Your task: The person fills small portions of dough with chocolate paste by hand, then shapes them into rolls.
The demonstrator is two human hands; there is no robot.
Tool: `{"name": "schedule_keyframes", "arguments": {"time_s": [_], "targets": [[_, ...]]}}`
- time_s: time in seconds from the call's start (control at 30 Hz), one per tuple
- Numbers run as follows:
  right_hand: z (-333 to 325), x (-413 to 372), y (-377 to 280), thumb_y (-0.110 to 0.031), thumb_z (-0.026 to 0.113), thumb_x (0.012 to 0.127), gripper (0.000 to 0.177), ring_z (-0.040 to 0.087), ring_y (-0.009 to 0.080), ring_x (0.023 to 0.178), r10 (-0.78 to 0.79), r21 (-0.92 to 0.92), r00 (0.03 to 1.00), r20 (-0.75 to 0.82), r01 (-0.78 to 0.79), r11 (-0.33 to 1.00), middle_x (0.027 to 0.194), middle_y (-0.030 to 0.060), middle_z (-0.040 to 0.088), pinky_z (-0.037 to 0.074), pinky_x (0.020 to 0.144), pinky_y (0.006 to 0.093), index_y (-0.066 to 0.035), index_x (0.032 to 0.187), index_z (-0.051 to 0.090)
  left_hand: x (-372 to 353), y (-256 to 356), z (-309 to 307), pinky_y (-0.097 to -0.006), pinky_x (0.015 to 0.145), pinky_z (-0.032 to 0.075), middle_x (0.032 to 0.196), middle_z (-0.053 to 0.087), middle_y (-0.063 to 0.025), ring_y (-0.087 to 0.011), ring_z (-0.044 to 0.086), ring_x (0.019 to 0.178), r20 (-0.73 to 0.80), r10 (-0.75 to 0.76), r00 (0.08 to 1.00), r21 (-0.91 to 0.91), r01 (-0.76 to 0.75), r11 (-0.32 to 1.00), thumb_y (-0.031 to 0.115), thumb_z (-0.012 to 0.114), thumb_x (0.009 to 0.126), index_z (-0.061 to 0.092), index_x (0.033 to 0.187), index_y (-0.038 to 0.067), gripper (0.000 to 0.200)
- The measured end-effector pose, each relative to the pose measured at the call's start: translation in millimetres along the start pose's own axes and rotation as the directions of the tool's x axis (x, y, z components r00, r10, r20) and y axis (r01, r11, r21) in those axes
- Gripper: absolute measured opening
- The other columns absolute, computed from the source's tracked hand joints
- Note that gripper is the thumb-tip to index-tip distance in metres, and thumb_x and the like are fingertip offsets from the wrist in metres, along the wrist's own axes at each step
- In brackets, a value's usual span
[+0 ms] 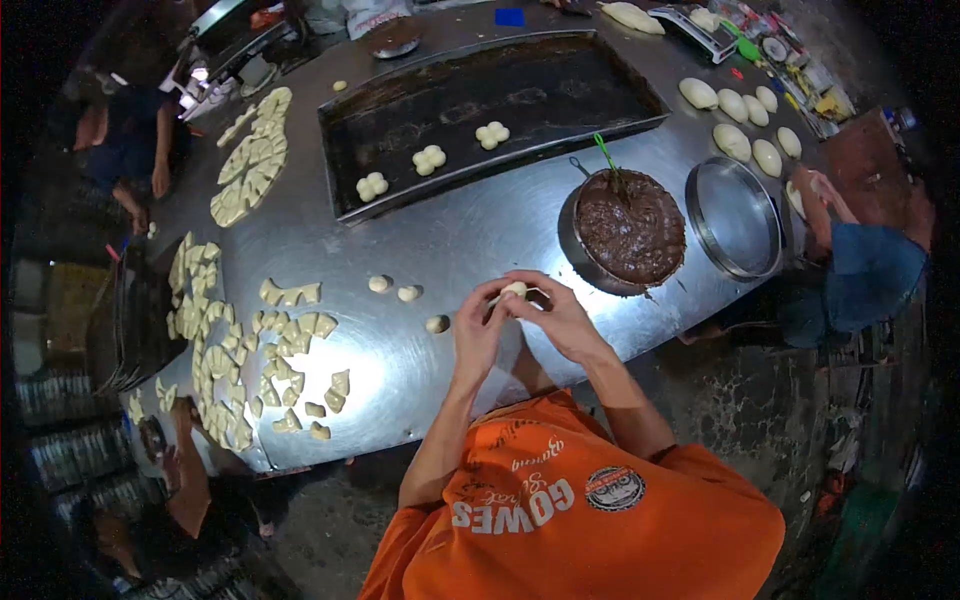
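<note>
Our left hand [478, 318] and right hand [562, 320] grip a dough ball [516, 290] between the fingers, near the bench's [480, 225] front edge. It looks light, soft, easily dented; best cupped gently around its sides.

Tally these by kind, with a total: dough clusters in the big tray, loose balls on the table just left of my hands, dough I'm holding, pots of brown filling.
Clusters: 3
Loose balls: 3
Held ball, between left hand and right hand: 1
Pot: 1
Total: 8
</note>
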State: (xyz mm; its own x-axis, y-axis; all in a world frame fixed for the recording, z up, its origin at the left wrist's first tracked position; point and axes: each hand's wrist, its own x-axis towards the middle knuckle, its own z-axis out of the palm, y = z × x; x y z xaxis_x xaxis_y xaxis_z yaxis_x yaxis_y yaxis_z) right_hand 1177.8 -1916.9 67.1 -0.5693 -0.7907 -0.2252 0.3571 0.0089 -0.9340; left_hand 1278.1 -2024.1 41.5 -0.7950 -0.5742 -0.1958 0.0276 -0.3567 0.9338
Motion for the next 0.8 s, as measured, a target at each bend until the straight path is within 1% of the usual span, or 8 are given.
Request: {"name": "schedule_keyframes", "arguments": {"time_s": [0.13,0.27,0.47,0.6,0.67,0.7,0.77,0.8], "targets": [[-1,2,21,-0.009,0.069,0.092,0.035,0.06,0.0133,0.104,0.075,0.165,0.996,-0.038,-0.068,0.984,0.115,0.0065,0.064,0.048,0.092,0.026,0.0,0.125,0.061,-6,-2,-7,-0.0291,0.087,0.051,0.107,0.064,-0.0051,-0.0149,0.06,0.102,-0.027,0.22,0.975,0.169,-0.212,0.962,0.012,0.065,0.096,0.065,0.112,0.0,0.02],[-18,-5,35,-0.007,0.065,0.095,0.036,0.061,0.018,0.108,0.25,0.698,0.964,0.094,-0.243,0.674,0.115,0.0081,0.065,0.05,0.092,0.0312,-0.002,0.13,0.058,-8,-8,2,-0.0281,0.08,0.051,0.106,0.064,-0.0054,-0.0126,0.06,0.094,-0.182,-0.048,0.982,-0.103,0.03,0.994,0.015,0.066,0.096,0.065,0.101,0.001,0.016],[-55,-30,30,-0.009,0.064,0.095,0.034,0.06,0.0232,0.114,0.327,0.749,0.933,0.148,-0.322,0.579,0.119,0.0099,0.062,0.049,0.106,0.04,-0.004,0.128,0.057,-18,-21,14,-0.0319,0.086,0.051,0.111,0.063,-0.0102,-0.0206,0.061,0.1,0.072,0.167,0.983,0.416,-0.182,0.891,0.02,0.059,0.1,0.066,0.108,0.0,0.023],[-93,-8,-3,-0.007,0.068,0.091,0.032,0.064,0.0223,0.11,0.032,-0.081,0.997,-0.067,-0.038,0.996,0.113,0.0124,0.067,0.058,0.087,0.035,-0.003,0.122,0.06,-12,-10,23,-0.0355,0.096,0.048,0.133,0.052,-0.0139,-0.0275,0.053,0.123,0.207,0.201,0.957,0.566,-0.285,0.773,0.028,0.049,0.104,0.063,0.125,0.004,0.035],[-111,7,-22,-0.003,0.065,0.09,0.026,0.064,0.0276,0.11,-0.287,-0.729,0.954,-0.084,0.138,0.671,0.105,0.0174,0.07,0.056,0.086,0.0384,-0.002,0.116,0.062,-8,-3,24,-0.0356,0.094,0.051,0.133,0.052,-0.0158,-0.0284,0.053,0.121,0.105,0.226,0.968,0.481,-0.249,0.841,0.021,0.054,0.102,0.064,0.124,0.004,0.03],[-123,16,-20,-0.003,0.065,0.09,0.026,0.064,0.0276,0.11,-0.288,-0.728,0.954,-0.082,0.139,0.671,0.105,0.0174,0.07,0.056,0.086,0.0384,-0.002,0.116,0.062,-6,-1,20,-0.0359,0.094,0.051,0.134,0.051,-0.0157,-0.0283,0.053,0.122,0.108,0.225,0.968,0.49,-0.249,0.835,0.021,0.054,0.102,0.064,0.124,0.004,0.03],[-144,35,-5,-0.001,0.062,0.089,0.023,0.062,0.0355,0.109,-0.466,-0.944,0.871,0.155,0.27,0.191,0.101,0.0206,0.069,0.053,0.086,0.0444,-0.002,0.112,0.061,-7,1,14,-0.0357,0.094,0.051,0.133,0.052,-0.0154,-0.0279,0.053,0.121,0.086,0.238,0.968,0.5,-0.248,0.83,0.021,0.054,0.102,0.064,0.123,0.004,0.029],[-145,40,-3,-0.001,0.062,0.089,0.023,0.062,0.0355,0.109,-0.467,-0.943,0.87,0.16,0.275,0.19,0.101,0.0206,0.069,0.053,0.086,0.0444,-0.002,0.112,0.061,-8,2,11,-0.0356,0.093,0.051,0.133,0.053,-0.0152,-0.0275,0.054,0.121,0.063,0.247,0.967,0.51,-0.244,0.825,0.021,0.054,0.102,0.064,0.122,0.003,0.028]]}}
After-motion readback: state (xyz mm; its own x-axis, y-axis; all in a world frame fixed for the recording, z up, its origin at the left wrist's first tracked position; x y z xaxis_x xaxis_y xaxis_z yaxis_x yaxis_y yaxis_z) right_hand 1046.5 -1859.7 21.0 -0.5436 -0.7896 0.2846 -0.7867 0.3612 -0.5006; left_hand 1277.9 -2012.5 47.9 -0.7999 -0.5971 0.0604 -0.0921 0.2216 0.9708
